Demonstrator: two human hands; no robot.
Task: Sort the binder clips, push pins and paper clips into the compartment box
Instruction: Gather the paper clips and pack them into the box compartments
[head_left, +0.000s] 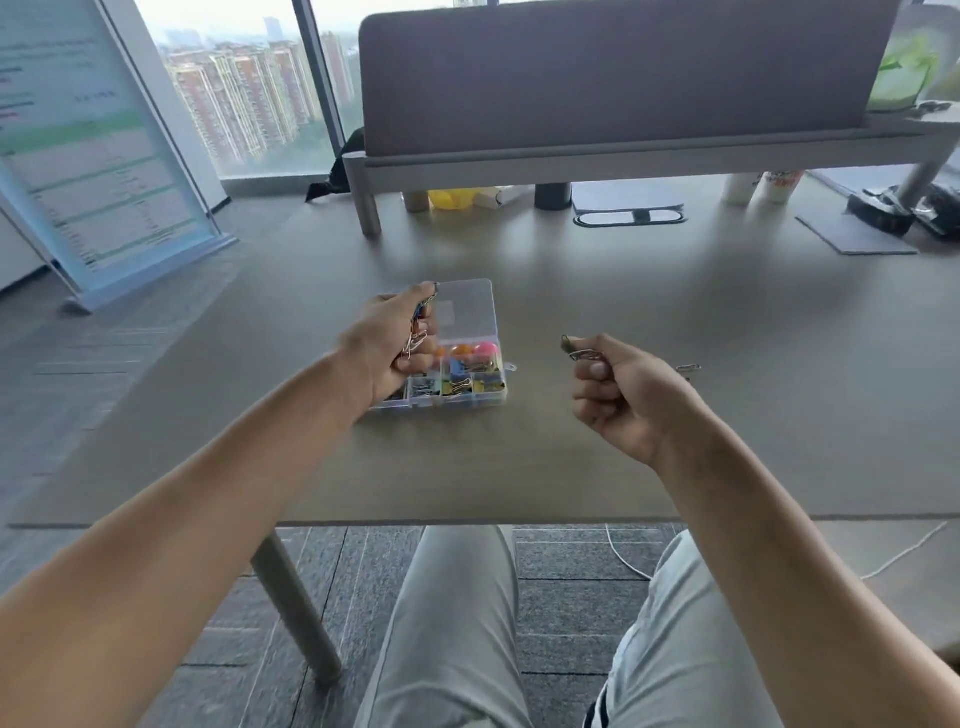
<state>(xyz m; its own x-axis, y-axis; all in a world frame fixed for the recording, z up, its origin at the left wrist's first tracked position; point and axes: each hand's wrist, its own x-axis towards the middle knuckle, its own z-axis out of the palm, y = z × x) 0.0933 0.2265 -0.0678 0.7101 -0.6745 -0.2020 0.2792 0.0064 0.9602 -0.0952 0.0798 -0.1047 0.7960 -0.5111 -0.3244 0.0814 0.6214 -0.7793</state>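
A clear plastic compartment box (480, 396) sits open on the table, its lid (467, 312) folded back. Pink and orange push pins (475, 349) fill a back compartment; coloured binder clips (460, 383) fill the front ones. My left hand (387, 345) hovers over the box's left side, shut on a bunch of paper clips (415, 335) that dangle from its fingers. My right hand (623, 392) is raised to the right of the box, pinching a paper clip (584, 355). One loose paper clip (688, 368) lies on the table just beyond my right hand.
A grey desk divider (613, 78) on a raised shelf spans the back. Under it stand cups (758, 186), a yellow object (451, 198) and a dark cylinder (553, 195). A grey pad (854, 235) lies at far right. A standing sign (93, 150) is at left.
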